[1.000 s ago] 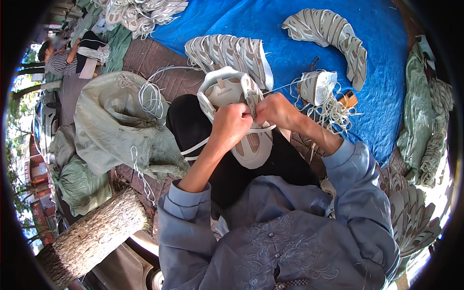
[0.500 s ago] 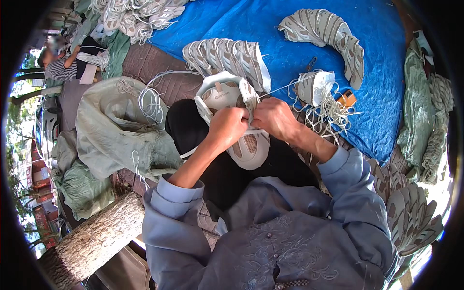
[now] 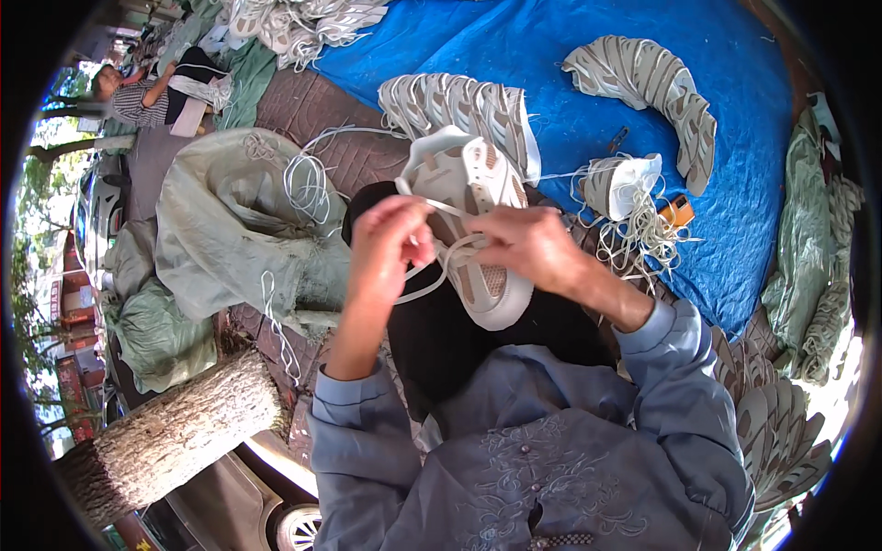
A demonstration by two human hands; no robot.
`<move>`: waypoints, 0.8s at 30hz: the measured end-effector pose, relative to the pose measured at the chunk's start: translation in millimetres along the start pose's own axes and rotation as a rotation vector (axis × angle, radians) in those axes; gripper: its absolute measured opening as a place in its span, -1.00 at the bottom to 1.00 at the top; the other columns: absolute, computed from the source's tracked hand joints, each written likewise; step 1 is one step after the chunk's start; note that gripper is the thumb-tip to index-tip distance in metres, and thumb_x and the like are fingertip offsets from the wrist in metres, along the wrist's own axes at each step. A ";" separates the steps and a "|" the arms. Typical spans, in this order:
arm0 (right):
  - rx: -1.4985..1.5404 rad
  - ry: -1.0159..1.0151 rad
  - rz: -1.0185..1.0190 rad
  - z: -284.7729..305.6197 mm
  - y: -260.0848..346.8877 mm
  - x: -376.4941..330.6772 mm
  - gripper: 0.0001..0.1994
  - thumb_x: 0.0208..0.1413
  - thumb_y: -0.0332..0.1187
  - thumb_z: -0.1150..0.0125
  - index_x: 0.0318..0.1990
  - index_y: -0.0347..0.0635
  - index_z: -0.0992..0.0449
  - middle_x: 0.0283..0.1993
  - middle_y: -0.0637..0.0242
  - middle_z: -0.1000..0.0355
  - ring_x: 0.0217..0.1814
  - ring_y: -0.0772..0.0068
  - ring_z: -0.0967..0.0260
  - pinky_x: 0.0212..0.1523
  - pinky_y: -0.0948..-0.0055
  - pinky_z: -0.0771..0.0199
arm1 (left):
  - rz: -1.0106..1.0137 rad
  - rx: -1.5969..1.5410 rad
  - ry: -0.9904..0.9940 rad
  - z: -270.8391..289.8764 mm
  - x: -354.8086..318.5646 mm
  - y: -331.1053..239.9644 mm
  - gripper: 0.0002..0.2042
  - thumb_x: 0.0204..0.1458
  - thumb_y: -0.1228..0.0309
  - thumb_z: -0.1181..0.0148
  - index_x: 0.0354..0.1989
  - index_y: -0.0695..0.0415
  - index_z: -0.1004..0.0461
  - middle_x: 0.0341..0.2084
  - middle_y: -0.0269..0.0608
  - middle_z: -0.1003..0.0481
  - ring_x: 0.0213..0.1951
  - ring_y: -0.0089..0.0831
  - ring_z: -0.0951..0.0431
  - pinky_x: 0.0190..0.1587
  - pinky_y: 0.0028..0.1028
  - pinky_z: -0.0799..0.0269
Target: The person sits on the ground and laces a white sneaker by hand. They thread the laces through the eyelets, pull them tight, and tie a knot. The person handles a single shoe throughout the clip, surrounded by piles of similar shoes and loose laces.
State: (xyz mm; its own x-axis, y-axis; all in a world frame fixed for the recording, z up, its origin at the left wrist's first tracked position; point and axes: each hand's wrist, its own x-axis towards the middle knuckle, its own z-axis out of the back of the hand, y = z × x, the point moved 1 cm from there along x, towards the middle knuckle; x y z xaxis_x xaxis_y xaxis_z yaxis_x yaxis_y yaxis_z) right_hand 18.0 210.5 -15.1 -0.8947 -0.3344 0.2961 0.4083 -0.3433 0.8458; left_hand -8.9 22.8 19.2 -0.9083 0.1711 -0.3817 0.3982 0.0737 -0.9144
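Observation:
A white and beige sneaker upper (image 3: 496, 310) rests on my dark-trousered lap, toe toward me. A white shoelace (image 3: 447, 209) stretches across its opening between my hands, and a loop of it hangs at the shoe's left side. My left hand (image 3: 388, 241), slightly blurred, is closed at the left end of that taut stretch, off the shoe. Over the shoe's front, my right hand (image 3: 531, 243) pinches the lace close to the eyelets; its fingertips are partly hidden.
Beyond the shoe, two rows of nested uppers (image 3: 450, 106) (image 3: 657, 87) lie on a blue tarp (image 3: 514, 41). Loose laces (image 3: 634, 234) and an orange phone (image 3: 678, 211) are to the right. A pale sack (image 3: 207, 248) and a tree trunk (image 3: 184, 427) stand left; another person (image 3: 142, 99) sits far left.
My left hand has drawn away from the eyelets to the left, pulling lace. My right hand has moved down over the shoe's front. The lace now crosses between them.

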 end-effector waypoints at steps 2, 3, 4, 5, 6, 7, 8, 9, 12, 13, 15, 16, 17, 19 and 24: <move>-0.160 0.147 -0.030 -19.3 9.2 11.6 -0.76 -0.21 -0.30 -0.20 -0.34 -0.19 -0.42 -0.39 0.21 -0.42 -0.40 0.19 -0.41 -0.40 0.30 -0.41 | 0.123 -0.123 0.118 -13.3 -11.6 -1.1 -0.87 -0.03 0.44 -0.05 -0.40 0.27 -0.42 -0.74 -0.32 -0.35 -0.76 -0.57 -0.32 -0.74 -0.62 -0.17; -0.236 0.158 0.010 -25.6 11.2 16.3 -0.78 -0.20 -0.30 -0.17 -0.37 -0.19 -0.42 -0.40 0.21 -0.42 -0.40 0.17 -0.41 -0.41 0.29 -0.41 | 0.137 -0.212 0.148 -13.5 -11.3 3.3 -0.87 -0.03 0.45 -0.04 -0.40 0.27 -0.43 -0.74 -0.31 -0.36 -0.75 -0.56 -0.33 -0.74 -0.61 -0.16; -0.276 0.232 -0.038 -28.7 15.8 18.8 -0.83 -0.18 -0.29 -0.14 -0.45 -0.16 -0.42 -0.44 0.22 -0.43 -0.42 0.16 -0.41 -0.45 0.28 -0.41 | 0.181 -0.289 0.162 -9.9 -11.1 3.7 -0.87 -0.02 0.45 -0.03 -0.40 0.27 -0.43 -0.73 -0.31 -0.37 -0.75 -0.54 -0.33 -0.73 -0.60 -0.16; -0.300 0.274 -0.065 -31.5 15.3 19.9 -0.85 -0.19 -0.29 -0.13 -0.46 -0.15 -0.43 -0.46 0.23 -0.43 -0.43 0.16 -0.41 -0.46 0.27 -0.41 | 0.225 -0.365 0.178 -6.5 -10.8 3.9 -0.87 -0.02 0.44 -0.03 -0.39 0.26 -0.43 -0.72 -0.30 -0.37 -0.75 -0.53 -0.33 -0.73 -0.60 -0.16; -0.324 0.315 -0.091 -35.4 12.5 20.5 -0.86 -0.19 -0.30 -0.13 -0.47 -0.14 -0.43 -0.48 0.24 -0.43 -0.44 0.16 -0.41 -0.47 0.27 -0.41 | 0.226 -0.384 0.187 -6.3 -11.6 6.9 -0.86 -0.01 0.44 -0.02 -0.39 0.27 -0.43 -0.71 -0.29 -0.38 -0.74 -0.52 -0.34 -0.72 -0.59 -0.17; -0.353 0.355 -0.118 -38.7 8.7 21.1 -0.87 -0.19 -0.31 -0.13 -0.48 -0.13 -0.44 -0.49 0.24 -0.43 -0.44 0.16 -0.41 -0.48 0.26 -0.41 | 0.225 -0.405 0.200 -6.8 -11.6 11.9 -0.85 -0.01 0.43 -0.02 -0.39 0.27 -0.43 -0.70 -0.29 -0.39 -0.73 -0.51 -0.34 -0.71 -0.58 -0.18; -0.391 0.309 -0.076 -41.6 6.4 17.1 -0.90 -0.20 -0.31 -0.12 -0.53 -0.10 -0.45 -0.51 0.26 -0.43 -0.46 0.18 -0.41 -0.50 0.26 -0.40 | 0.234 -0.439 0.234 -3.7 -11.2 19.1 -0.84 0.00 0.41 -0.02 -0.38 0.27 -0.43 -0.68 -0.28 -0.40 -0.70 -0.48 -0.37 -0.69 -0.59 -0.21; -0.338 0.258 -0.080 -42.1 6.2 14.6 -0.90 -0.20 -0.31 -0.12 -0.55 -0.10 -0.45 -0.51 0.26 -0.43 -0.46 0.18 -0.41 -0.50 0.26 -0.39 | 0.234 -0.462 0.244 -3.6 -13.1 23.1 -0.83 0.00 0.40 -0.02 -0.36 0.26 -0.43 -0.66 -0.27 -0.41 -0.67 -0.47 -0.40 -0.67 -0.60 -0.23; -0.241 0.126 -0.034 -44.7 0.1 10.3 -0.90 -0.20 -0.35 -0.11 -0.58 -0.16 -0.46 -0.58 0.31 -0.41 -0.54 0.33 -0.40 -0.57 0.38 -0.36 | 0.218 -0.515 0.084 -6.0 -21.7 32.1 -0.86 -0.01 0.44 -0.01 -0.35 0.24 -0.39 -0.60 -0.33 -0.38 -0.61 -0.54 -0.36 -0.62 -0.63 -0.21; -0.044 0.119 -0.092 -38.6 -0.5 11.3 -0.90 -0.20 -0.37 -0.11 -0.58 -0.19 -0.47 -0.60 0.33 -0.39 -0.58 0.39 -0.37 -0.60 0.44 -0.32 | 0.217 -0.516 -0.030 -11.4 -25.6 24.7 -0.89 -0.02 0.45 0.00 -0.38 0.22 -0.40 -0.62 -0.35 -0.38 -0.61 -0.54 -0.37 -0.61 -0.64 -0.22; 0.360 0.108 -0.192 -15.1 0.9 17.0 -0.89 -0.20 -0.40 -0.10 -0.58 -0.24 -0.48 -0.66 0.37 -0.34 -0.66 0.52 -0.30 -0.66 0.55 -0.26 | 0.088 -1.006 0.356 19.5 -19.4 45.7 -0.90 -0.01 0.54 0.04 -0.30 0.17 -0.29 -0.50 -0.39 -0.35 -0.47 -0.62 -0.35 -0.54 -0.65 -0.19; 0.491 0.014 -0.331 -3.0 -9.9 18.5 -0.84 -0.18 -0.37 -0.12 -0.62 -0.29 -0.44 -0.67 0.37 -0.33 -0.68 0.59 -0.25 -0.70 0.59 -0.18 | 0.041 -1.151 0.377 37.2 -25.1 39.6 -0.90 0.01 0.54 0.08 -0.29 0.11 -0.26 -0.56 -0.43 -0.31 -0.50 -0.65 -0.31 -0.55 -0.65 -0.17; 0.609 -0.095 -0.470 15.1 -27.3 18.8 -0.78 -0.15 -0.35 -0.14 -0.66 -0.34 -0.40 -0.68 0.37 -0.31 -0.70 0.65 -0.19 -0.74 0.63 -0.10 | -0.025 -1.144 0.171 57.5 -36.1 28.7 -0.92 0.03 0.54 0.12 -0.32 0.10 -0.28 -0.56 -0.45 -0.31 -0.51 -0.67 -0.29 -0.55 -0.64 -0.19; 0.688 -0.256 -0.430 51.3 -85.0 19.5 -0.77 -0.04 -0.36 -0.05 -0.61 -0.35 -0.39 -0.71 0.41 -0.21 -0.78 0.68 0.01 -0.78 0.65 0.14 | -0.199 -1.315 0.158 136.0 -48.1 25.2 -0.92 0.03 0.54 0.12 -0.30 0.18 -0.28 -0.53 -0.29 -0.38 -0.47 -0.58 -0.38 -0.47 -0.60 -0.32; 0.477 -0.600 -0.552 195.9 -137.2 48.2 -0.85 -0.13 -0.47 0.00 -0.38 -0.35 -0.41 -0.69 0.53 -0.11 -0.71 0.73 0.03 -0.71 0.70 0.13 | -0.490 -1.173 -0.290 347.9 -71.9 14.4 -0.81 0.02 0.65 0.17 -0.19 0.44 -0.27 -0.20 0.11 -0.37 -0.14 -0.24 -0.41 -0.08 -0.35 -0.42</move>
State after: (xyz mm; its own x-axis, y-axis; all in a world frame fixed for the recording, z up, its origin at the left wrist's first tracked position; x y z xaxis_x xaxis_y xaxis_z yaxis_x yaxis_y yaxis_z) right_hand -116.6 413.4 -30.0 -0.9373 0.3216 -0.1341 -0.0994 0.1220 0.9875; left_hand 17.5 -330.3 -13.5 -0.9258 -0.3244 -0.1939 -0.2403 0.9013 -0.3604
